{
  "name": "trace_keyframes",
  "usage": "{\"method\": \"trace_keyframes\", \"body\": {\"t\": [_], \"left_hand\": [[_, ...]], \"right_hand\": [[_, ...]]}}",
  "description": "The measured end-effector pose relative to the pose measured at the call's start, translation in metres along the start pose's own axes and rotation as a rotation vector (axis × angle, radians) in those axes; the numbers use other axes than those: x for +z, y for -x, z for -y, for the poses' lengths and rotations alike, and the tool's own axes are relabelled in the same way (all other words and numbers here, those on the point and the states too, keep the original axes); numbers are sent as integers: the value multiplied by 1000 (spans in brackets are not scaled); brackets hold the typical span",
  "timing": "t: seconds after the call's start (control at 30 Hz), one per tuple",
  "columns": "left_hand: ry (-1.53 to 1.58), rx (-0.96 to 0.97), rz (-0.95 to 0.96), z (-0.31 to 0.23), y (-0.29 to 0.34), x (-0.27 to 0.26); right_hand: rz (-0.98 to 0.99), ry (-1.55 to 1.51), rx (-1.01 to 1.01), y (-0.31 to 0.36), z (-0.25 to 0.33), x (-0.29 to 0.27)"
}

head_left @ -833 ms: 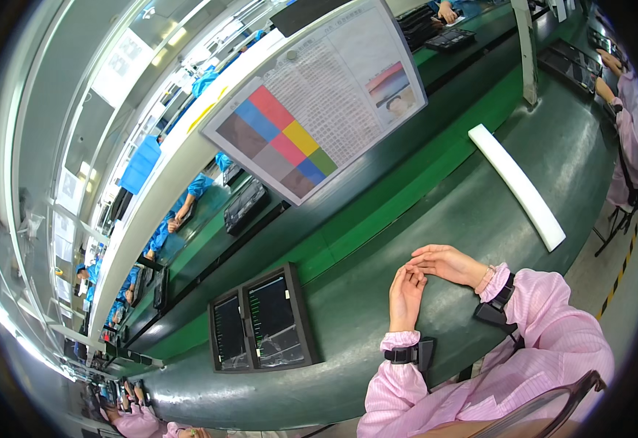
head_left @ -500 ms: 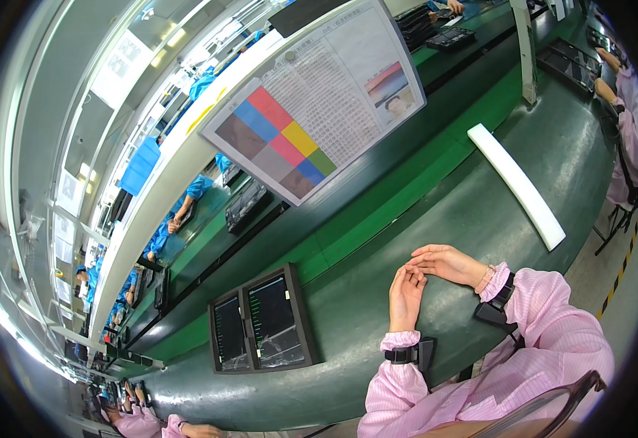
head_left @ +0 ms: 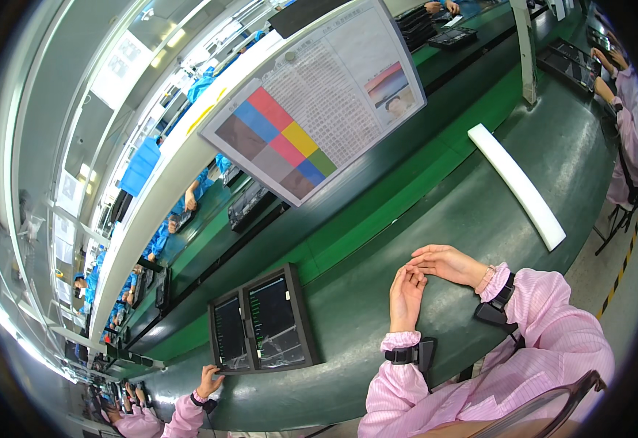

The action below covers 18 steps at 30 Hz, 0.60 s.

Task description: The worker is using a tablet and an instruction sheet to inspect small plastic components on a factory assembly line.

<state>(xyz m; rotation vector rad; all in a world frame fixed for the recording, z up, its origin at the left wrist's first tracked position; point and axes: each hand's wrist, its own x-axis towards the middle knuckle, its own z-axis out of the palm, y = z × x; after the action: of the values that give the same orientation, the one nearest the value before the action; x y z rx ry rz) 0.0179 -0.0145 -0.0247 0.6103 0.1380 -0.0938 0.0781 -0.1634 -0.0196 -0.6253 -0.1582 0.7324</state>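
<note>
My left hand [head_left: 406, 298] rests on the green bench with its fingers loosely stretched out and pointing away from me. My right hand [head_left: 450, 266] lies beside it, bare of any object, its fingers extended to the left. The fingertips of the two hands meet or overlap, and neither grips a thing. Nearest to them, on the left, is a dark frame tray [head_left: 315, 343] with two black screen panels [head_left: 271, 314] in it. A co-worker's hand [head_left: 209, 382] touches or nearly touches the tray's lower left corner.
A long white foam strip [head_left: 517, 188] lies on the green bench [head_left: 377, 255] beyond my right hand. A printed colour-block sheet [head_left: 311, 102] hangs above the bench. Co-workers in pink sit at the right edge and lower left; others in blue work across the line.
The co-worker's hand at lower left has moved up to the tray's corner. Far workers' hands have shifted slightly. My own hands have stayed where they were.
</note>
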Motion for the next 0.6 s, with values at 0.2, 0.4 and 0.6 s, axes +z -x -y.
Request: {"method": "trace_keyframes", "body": {"t": [0.2,0.4,0.6], "left_hand": [[1,1,-7,0,0,1],[7,-11,5,-2,1,3],[-1,-11,6,-1,0,3]], "right_hand": [[-11,-9,5,0,0,0],[-9,-20,2,0,0,0],[1,-20,-4,1,0,0]]}}
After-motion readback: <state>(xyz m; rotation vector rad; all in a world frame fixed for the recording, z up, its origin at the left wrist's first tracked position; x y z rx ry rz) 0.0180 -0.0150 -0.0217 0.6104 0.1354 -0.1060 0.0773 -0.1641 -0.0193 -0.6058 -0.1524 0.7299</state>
